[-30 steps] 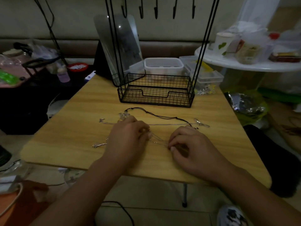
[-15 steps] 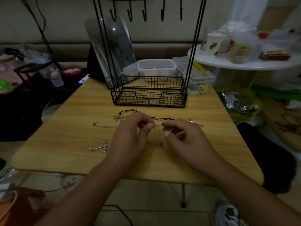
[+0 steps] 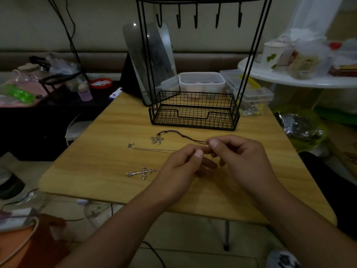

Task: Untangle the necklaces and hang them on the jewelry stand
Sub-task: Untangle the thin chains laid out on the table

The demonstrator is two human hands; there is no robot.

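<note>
The table (image 3: 108,167) is showing a smooth, matt wood-grain top. The stand (image 3: 194,111) is looking like thin black wire with a matt finish. The cross (image 3: 142,172) and flower pendant (image 3: 156,139) are glinting like silvery metal, the latter hanging on a dark cord (image 3: 181,134). Clear plastic boxes (image 3: 201,81) are sitting behind.

We count five hooks (image 3: 196,18) on one jewelry stand (image 3: 194,111) at table's (image 3: 100,167) far edge; three pendants: cross (image 3: 142,172), flower (image 3: 156,139), small charm (image 3: 129,145); two hands; three clear tubs (image 3: 201,81) behind.
</note>
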